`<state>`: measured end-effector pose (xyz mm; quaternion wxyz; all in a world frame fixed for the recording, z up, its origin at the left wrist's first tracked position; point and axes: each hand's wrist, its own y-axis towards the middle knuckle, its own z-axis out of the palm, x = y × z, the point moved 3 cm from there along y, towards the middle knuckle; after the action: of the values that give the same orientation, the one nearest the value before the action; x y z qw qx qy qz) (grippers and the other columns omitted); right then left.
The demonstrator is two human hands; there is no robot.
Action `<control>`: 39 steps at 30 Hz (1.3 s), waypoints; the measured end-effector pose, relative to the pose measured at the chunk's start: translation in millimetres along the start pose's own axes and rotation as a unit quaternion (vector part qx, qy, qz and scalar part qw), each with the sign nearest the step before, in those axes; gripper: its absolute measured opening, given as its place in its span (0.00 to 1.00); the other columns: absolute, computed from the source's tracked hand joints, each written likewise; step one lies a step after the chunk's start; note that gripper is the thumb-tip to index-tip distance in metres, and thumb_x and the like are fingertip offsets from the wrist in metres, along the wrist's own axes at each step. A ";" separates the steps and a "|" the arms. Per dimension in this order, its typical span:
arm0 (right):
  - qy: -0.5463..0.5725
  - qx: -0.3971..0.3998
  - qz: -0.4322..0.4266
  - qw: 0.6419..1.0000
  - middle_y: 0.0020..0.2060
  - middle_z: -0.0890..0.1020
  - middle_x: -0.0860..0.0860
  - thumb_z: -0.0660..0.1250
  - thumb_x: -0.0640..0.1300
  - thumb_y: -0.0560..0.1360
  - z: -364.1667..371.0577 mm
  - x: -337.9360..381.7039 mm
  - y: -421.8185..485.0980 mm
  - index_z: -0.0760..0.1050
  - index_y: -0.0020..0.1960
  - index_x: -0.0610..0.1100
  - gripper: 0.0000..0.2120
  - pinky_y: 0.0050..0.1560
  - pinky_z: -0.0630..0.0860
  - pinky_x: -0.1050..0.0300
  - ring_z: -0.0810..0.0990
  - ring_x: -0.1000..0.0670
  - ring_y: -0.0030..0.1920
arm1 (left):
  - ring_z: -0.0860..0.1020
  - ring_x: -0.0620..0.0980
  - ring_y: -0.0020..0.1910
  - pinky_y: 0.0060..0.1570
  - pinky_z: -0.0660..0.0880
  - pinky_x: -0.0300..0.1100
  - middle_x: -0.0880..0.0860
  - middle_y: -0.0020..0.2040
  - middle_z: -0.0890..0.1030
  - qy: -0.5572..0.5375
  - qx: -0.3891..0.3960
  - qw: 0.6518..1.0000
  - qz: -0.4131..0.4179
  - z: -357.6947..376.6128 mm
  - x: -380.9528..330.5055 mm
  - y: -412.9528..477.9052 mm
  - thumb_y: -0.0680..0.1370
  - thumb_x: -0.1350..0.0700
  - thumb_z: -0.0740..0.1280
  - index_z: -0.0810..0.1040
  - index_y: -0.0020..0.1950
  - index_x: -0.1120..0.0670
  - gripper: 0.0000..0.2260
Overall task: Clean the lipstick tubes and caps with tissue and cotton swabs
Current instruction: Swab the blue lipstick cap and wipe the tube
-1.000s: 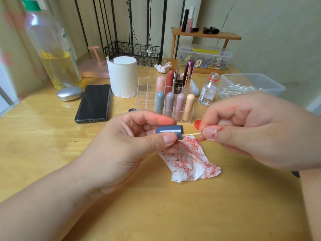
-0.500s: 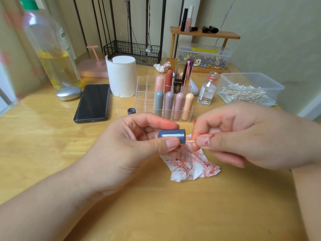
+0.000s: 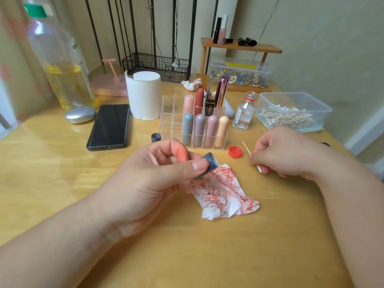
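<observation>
While left hand [image 3: 149,177] pinches blue cap [image 3: 210,163], mouth facing right, we see right hand [image 3: 284,152] pinching cotton swab [image 3: 247,149] off to right, apart; swab diagonal, stained tip nearest cap.

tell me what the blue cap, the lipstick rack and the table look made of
The blue cap: likely matte plastic, an even dull grey-blue with a pale inside. The rack: clear hard plastic, probably acrylic; see-through walls with glossy edges. The table: wood or wood veneer, yellow grain lines under a slight sheen.
</observation>
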<state>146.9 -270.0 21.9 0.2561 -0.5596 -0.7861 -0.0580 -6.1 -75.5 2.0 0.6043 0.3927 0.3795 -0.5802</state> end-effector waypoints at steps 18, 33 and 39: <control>-0.035 -0.044 -0.028 0.998 0.28 0.82 0.53 0.79 0.58 0.66 3.4 20.3 -7.6 0.80 0.37 0.48 0.15 0.34 0.74 0.57 0.79 0.53 0.32 | 0.81 0.56 0.35 0.37 0.79 0.42 0.60 0.41 0.81 0.066 -0.065 0.995 -0.037 -5.4 4.5 1.4 0.68 0.63 0.75 0.78 0.60 0.63 0.21; -0.035 0.129 -0.145 0.980 0.28 0.75 0.53 0.75 0.49 0.72 31.5 41.1 -24.7 0.75 0.38 0.43 0.13 0.34 0.70 0.52 0.71 0.54 0.29 | 0.83 0.52 0.40 0.48 0.82 0.46 0.58 0.42 0.86 0.304 0.032 0.936 -0.175 -10.0 -4.6 -3.9 0.68 0.55 0.79 0.86 0.45 0.55 0.09; 0.274 0.136 -0.127 0.944 0.39 0.85 0.45 0.69 0.33 0.76 21.1 39.8 -25.6 0.80 0.53 0.37 0.07 0.33 0.75 0.59 0.81 0.52 0.34 | 0.83 0.51 0.43 0.49 0.81 0.44 0.58 0.46 0.86 0.243 0.068 0.954 -0.160 -8.0 -1.7 -3.9 0.69 0.56 0.77 0.87 0.47 0.53 0.08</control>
<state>106.8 -237.6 27.3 0.5255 -0.3778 -0.7504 -0.1339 -10.1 -67.6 0.2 0.3653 0.4963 0.5319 -0.5808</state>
